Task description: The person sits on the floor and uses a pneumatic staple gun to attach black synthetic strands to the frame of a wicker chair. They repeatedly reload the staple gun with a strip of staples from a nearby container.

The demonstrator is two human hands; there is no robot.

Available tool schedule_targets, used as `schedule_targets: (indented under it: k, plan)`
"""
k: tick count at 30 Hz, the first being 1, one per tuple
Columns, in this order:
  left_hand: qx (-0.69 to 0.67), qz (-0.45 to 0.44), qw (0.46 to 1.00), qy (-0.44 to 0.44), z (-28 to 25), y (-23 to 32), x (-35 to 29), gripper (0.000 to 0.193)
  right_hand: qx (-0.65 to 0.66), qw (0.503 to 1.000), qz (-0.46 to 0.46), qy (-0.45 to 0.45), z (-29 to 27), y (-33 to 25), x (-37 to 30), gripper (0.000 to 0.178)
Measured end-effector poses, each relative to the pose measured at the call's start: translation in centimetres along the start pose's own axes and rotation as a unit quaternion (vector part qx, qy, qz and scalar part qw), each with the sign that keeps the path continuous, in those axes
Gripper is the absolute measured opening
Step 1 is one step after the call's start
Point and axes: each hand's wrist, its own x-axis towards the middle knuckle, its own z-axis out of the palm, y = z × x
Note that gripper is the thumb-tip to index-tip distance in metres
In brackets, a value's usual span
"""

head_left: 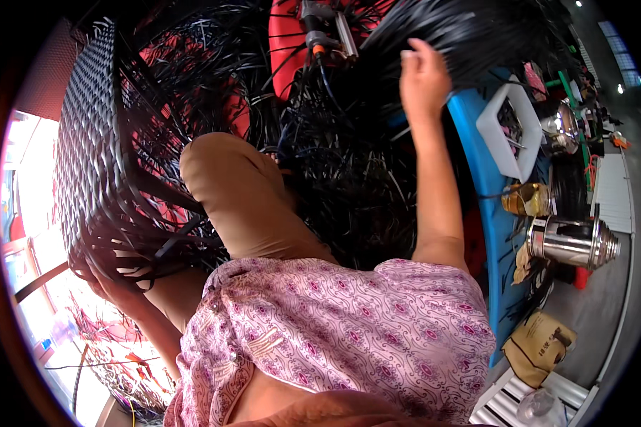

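Note:
A dark grey wicker piece of flat plastic strips stands at the left, with loose strip ends hanging from its near and right edges. My left hand is closed at its lower near corner, among the loose ends; the strips partly hide the fingers. Farther off on the right, my right hand is raised with the arm stretched out. Its fingers are loosely bent and apart, and no strip shows clearly in them. Beside it fans a blurred bundle of long black strips.
Tangled black strips cover the red surfaces ahead. A metal-and-black tool hangs at the top. On the right, a blue bench bears a white tray, an amber glass jar and a steel flask. My bent knee sits between the arms.

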Motion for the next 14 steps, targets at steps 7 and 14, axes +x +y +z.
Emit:
schedule_targets:
  k: [7, 14]
  plan:
    - [-0.009, -0.057, 0.995, -0.075, 0.0, 0.6, 0.1, 0.044, -0.395, 0.892, 0.192, -0.105, -17.7, 18.2, 2.9, 0.026]
    - [-0.054, -0.066, 0.992, -0.088, -1.3, 4.3, -0.2, 0.054, -0.425, 0.804, 0.277, -0.312, -17.2, 32.1, 1.9, 0.053]
